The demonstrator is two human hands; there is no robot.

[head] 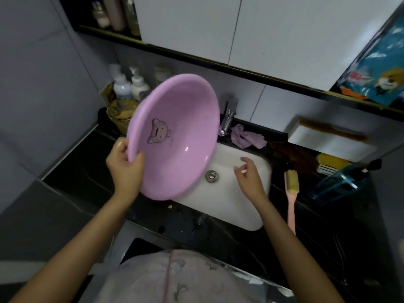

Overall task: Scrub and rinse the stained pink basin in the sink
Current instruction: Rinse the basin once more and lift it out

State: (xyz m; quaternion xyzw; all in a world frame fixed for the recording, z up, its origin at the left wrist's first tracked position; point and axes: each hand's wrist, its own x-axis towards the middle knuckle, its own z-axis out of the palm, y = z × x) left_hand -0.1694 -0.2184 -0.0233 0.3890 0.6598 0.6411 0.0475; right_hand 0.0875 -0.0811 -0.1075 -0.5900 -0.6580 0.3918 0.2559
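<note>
1 pink basin, tilted on edge, its inside facing the camera, is above the left side of 1 white sink. The left hand is clamped on its lower-left rim. The right hand is over the sink, fingers apart, empty. 1 brush lies on the counter at the sink's right edge. The basin partly hides 1 tap and 3 blurred bottles at the counter's back-left corner.
</note>
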